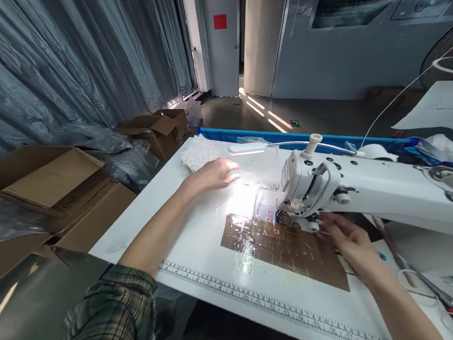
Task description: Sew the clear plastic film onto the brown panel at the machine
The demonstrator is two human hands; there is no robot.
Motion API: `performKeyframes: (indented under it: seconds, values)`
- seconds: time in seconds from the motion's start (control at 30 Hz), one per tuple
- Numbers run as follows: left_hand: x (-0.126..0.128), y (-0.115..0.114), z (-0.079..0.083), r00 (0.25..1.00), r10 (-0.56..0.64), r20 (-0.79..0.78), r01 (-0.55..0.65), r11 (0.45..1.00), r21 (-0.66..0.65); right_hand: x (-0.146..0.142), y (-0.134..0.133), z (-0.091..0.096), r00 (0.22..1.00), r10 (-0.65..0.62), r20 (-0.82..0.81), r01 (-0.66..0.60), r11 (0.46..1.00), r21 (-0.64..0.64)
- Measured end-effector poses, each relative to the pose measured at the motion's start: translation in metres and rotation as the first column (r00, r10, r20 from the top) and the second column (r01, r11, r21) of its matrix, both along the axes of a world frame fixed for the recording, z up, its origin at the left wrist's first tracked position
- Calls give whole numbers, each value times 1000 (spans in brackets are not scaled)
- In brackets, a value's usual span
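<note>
While the red-spotted sheet (264, 204) lies at the needle end of the sewing machine (401, 189), best keep it flat — left hand (219, 172) fingers slightly apart, right hand (350, 239) beside the head, can't tell its grip.

Cardboard boxes (82, 212) sit left of the left grip (216, 173), a grey curtain (82, 44) beyond them. Well past that grip are a door (221, 57) bearing a red sheet (220, 22) and a green floor sign (294, 123).
</note>
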State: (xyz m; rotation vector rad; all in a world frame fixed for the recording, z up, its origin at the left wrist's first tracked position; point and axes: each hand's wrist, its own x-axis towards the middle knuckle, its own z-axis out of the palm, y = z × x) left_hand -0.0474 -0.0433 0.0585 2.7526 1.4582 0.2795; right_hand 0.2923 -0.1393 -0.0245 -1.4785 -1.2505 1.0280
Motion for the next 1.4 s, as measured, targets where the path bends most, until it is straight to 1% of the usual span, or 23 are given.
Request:
performKeyframes:
  seconds: [0.07, 0.1, 0.17, 0.23, 0.33, 0.4, 0.47, 0.57, 0.67, 0.77, 0.87, 0.9, 0.97, 1.03, 1.07, 1.13, 1.2, 1.23, 1.27, 1.3, 1.33, 1.37, 1.4]
  values:
    - [-17, -11, 6, 996, 87, 20, -87, 996, 10, 0, -10, -9, 998, 35, -48, -39, 997, -69]
    - [-26, -17, 7, 992, 120, 33, -120, 993, 5, 1, -12, -14, 996, 55, -73, -62, 993, -104]
    - [-42, -28, 5, 985, 163, 63, -161, 986, -31, 3, -14, -23, 994, 83, -76, -92, 988, -123]
    - [-55, -39, -3, 976, 199, 94, -191, 978, -84, 5, -13, -30, 995, 81, -51, -88, 984, -153]
    - [-70, -51, -20, 953, 252, 170, -222, 959, -176, 3, -12, -34, 999, 46, 28, -40, 985, -170]
    - [-74, -55, -34, 930, 279, 240, -221, 945, -243, 1, -13, -34, 996, 36, 79, -24, 988, -154]
    - [-76, -58, -48, 904, 303, 300, -217, 933, -287, 0, -14, -34, 992, 54, 116, -38, 989, -142]
    - [-76, -60, -65, 878, 324, 352, -229, 931, -285, 1, -15, -36, 984, 93, 154, -73, 988, -134]
    - [-77, -61, -69, 862, 332, 382, -248, 935, -253, 3, -16, -37, 976, 109, 190, -86, 988, -128]
    - [-76, -62, -62, 839, 317, 442, -246, 946, -211, 1, -18, -35, 963, 116, 245, -92, 990, -109]
    - [-59, -69, -55, 815, 277, 509, -196, 958, -207, -2, -20, -33, 943, 132, 305, -114, 990, -77]
    - [-49, -74, -56, 818, 255, 515, -159, 962, -224, -3, -21, -32, 937, 135, 322, -121, 991, -64]
    - [-21, -85, -60, 851, 165, 498, -46, 969, -243, -4, -22, -32, 928, 139, 346, -136, 990, -32]
    - [13, -100, -70, 899, 5, 438, 119, 959, -256, -4, -23, -33, 925, 144, 351, -147, 989, -17]
    - [29, -107, -76, 908, -94, 409, 204, 951, -233, -4, -23, -33, 926, 148, 348, -153, 988, -14]
    - [57, -121, -85, 880, -313, 357, 392, 903, -177, -3, -23, -33, 928, 150, 340, -158, 987, -7]
    - [74, -130, -89, 830, -456, 322, 508, 856, -98, -3, -24, -31, 930, 149, 335, -162, 987, 11]
    - [79, -132, -90, 808, -499, 314, 544, 836, -72, -4, -25, -30, 930, 148, 336, -166, 986, 26]
    - [80, -131, -89, 795, -520, 314, 562, 825, -57, -6, -26, -28, 929, 146, 340, -173, 984, 52]
    - [78, -128, -87, 795, -517, 318, 559, 828, -53, -8, -28, -27, 925, 142, 352, -182, 980, 83]
    - [75, -122, -85, 810, -490, 322, 533, 844, -55, -11, -31, -25, 915, 140, 378, -199, 972, 123]
    - [70, -116, -83, 842, -433, 321, 473, 879, -55, -15, -34, -24, 902, 142, 408, -229, 958, 173]
    - [65, -108, -81, 883, -346, 317, 379, 924, -48, -20, -38, -24, 884, 146, 444, -269, 936, 227]
